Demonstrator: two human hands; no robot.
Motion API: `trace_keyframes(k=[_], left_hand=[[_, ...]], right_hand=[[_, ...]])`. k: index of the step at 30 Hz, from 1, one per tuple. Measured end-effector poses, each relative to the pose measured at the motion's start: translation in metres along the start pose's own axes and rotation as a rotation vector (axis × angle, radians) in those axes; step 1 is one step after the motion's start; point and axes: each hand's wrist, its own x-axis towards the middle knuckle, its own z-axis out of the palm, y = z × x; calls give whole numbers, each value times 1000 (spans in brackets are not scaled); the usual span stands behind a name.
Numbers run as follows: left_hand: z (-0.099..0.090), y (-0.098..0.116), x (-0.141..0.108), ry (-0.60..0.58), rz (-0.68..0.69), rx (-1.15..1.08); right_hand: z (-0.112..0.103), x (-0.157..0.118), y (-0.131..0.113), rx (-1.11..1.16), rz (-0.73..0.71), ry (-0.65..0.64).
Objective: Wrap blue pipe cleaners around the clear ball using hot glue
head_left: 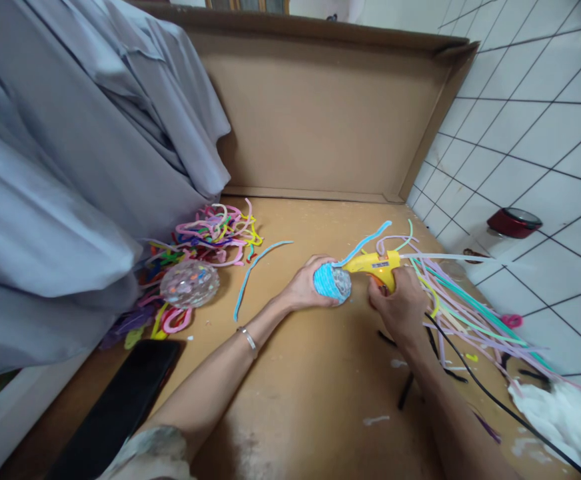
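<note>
Blue-wrapped ball sits over the desk in our left hand, fingers curled around its far side, forearm slanting in from lower left. Our right hand wraps a yellow glue gun's handle, nozzle at the ball. Farther left lies a blue pipe cleaner.

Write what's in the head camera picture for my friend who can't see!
A person's left hand holds a ball partly covered in blue, while the right hand grips a yellow glue gun, its tip close to the ball. Colourful strips and a clear ball sit at the left of the table; more strips lie right.
</note>
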Motion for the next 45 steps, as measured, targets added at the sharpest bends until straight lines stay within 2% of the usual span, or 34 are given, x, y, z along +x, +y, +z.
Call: trace_keyframes(k=[7,13,45], left_hand=[[-1,1,0,-9,-11,-13],[-1,2,0,-10,-8,-12],[-2,3,0,-26,39,3]], right_hand=[[0,2,1,3,-44,43],[-4,4,3,6,-42,-13],[-9,7,5,4,-63,-26]])
